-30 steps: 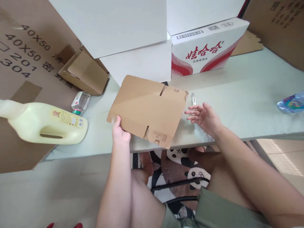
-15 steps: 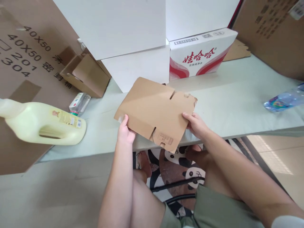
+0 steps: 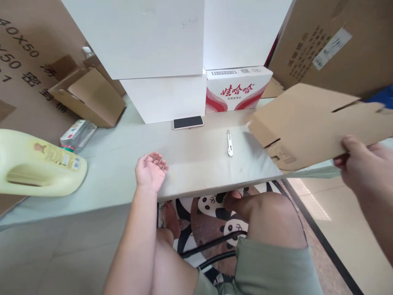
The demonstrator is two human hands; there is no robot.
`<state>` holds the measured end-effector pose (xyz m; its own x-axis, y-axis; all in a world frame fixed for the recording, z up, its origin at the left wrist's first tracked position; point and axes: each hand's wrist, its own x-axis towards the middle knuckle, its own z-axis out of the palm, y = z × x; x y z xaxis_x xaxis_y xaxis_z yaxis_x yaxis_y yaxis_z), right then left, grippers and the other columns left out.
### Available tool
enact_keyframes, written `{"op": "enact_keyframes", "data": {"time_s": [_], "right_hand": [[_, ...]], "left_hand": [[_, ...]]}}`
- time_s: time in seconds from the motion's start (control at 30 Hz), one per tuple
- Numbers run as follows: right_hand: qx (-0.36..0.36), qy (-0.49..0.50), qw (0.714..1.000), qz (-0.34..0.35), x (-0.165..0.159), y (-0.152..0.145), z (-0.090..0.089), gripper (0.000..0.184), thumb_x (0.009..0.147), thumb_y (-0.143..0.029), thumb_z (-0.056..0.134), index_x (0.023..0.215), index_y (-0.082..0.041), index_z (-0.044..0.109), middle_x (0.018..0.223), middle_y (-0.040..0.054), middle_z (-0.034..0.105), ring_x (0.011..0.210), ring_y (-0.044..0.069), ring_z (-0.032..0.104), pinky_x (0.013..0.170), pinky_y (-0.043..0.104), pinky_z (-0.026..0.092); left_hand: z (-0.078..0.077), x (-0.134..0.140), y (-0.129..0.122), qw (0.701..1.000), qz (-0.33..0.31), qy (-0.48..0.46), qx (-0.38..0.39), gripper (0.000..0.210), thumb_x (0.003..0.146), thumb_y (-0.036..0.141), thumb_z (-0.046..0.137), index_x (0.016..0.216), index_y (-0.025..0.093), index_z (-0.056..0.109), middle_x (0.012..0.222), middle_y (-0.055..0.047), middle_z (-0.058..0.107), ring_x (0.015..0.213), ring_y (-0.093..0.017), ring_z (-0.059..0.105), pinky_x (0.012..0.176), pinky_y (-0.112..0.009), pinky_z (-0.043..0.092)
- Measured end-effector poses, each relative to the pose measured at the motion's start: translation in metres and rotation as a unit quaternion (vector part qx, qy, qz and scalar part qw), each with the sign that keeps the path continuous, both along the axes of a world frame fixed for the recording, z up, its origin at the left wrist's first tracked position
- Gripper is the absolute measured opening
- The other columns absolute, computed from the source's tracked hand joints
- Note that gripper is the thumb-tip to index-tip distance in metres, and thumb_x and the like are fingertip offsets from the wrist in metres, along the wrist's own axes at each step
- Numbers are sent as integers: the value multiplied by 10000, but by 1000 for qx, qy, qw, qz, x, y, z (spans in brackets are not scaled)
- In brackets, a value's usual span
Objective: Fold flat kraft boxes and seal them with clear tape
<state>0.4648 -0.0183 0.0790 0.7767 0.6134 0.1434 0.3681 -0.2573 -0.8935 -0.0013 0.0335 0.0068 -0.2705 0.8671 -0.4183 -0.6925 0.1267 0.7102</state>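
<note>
At the right, my right hand (image 3: 364,166) grips the near edge of a flat piece of brown cardboard (image 3: 316,123), which has slots cut in it and a small printed mark. The cardboard is held out over the right part of the table. My left hand (image 3: 152,170) rests by the table's front edge, palm turned up, fingers loosely bent and apart, with nothing in it. Between the hands lies a small white utility knife (image 3: 229,143). Farther back, a phone (image 3: 188,122) lies against the foot of the white boxes.
White boxes (image 3: 162,96) stack up at the back, beside a red and white carton (image 3: 238,92). On the left are a pale yellow jug (image 3: 46,164), a clear bottle (image 3: 79,134) on its side and an open cardboard box (image 3: 96,98). A large carton (image 3: 325,41) stands back right.
The cardboard has moved from the middle to the far right in my right hand. My left hand has let go of it. The phone and utility knife now show.
</note>
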Motion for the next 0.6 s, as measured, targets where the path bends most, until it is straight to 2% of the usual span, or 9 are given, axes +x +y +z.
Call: {"op": "enact_keyframes", "data": {"time_s": [0.1,0.2,0.27,0.33,0.4,0.5,0.6], "right_hand": [[-16,-88,994,-57,7,5,24,371,848,-383,591,508,-253,518,458,34,472,363,111,409,368,316,309],[26,-149,986,-74,14,31,33,342,878,-354,575,563,-224,550,495,68,537,385,135,468,408,352,375],[61,-164,981,-81,24,55,31,288,901,-305,561,707,-128,679,642,168,672,445,180,574,439,371,427],[82,-164,981,-69,36,79,26,283,911,-243,559,921,-26,740,841,248,739,543,232,674,480,387,482],[87,-154,982,-58,45,102,20,291,906,-209,577,1024,7,733,949,270,743,615,259,721,513,392,514],[72,-117,990,-38,51,135,15,289,918,-190,570,1026,48,692,1017,330,708,718,256,742,575,378,531],[63,-75,993,63,48,168,13,268,941,-120,502,1112,62,597,1160,384,638,825,172,728,649,309,526]], "left_hand": [[0,2,2,1000,-6,-1,0,235,826,327,466,735,165,610,694,-16,562,556,-124,545,516,-248,457],[-1,3,4,1000,-4,-5,5,221,815,329,474,722,170,595,675,-8,552,544,-120,535,517,-247,457],[-2,2,4,1000,-3,-5,7,196,794,333,498,721,173,587,672,-3,550,542,-118,535,521,-245,458],[-3,0,3,1000,-5,-2,8,175,764,337,528,721,176,583,666,2,546,540,-118,534,517,-239,452],[-4,-2,1,1000,-8,8,10,168,740,341,547,718,177,580,655,5,539,534,-118,530,511,-236,446],[-4,-5,-1,1000,-11,22,7,180,721,356,560,715,177,578,639,6,532,526,-118,523,511,-238,452],[-3,-6,-2,1000,-8,30,-6,199,721,374,554,708,177,574,629,5,525,522,-121,522,512,-241,457]]}}
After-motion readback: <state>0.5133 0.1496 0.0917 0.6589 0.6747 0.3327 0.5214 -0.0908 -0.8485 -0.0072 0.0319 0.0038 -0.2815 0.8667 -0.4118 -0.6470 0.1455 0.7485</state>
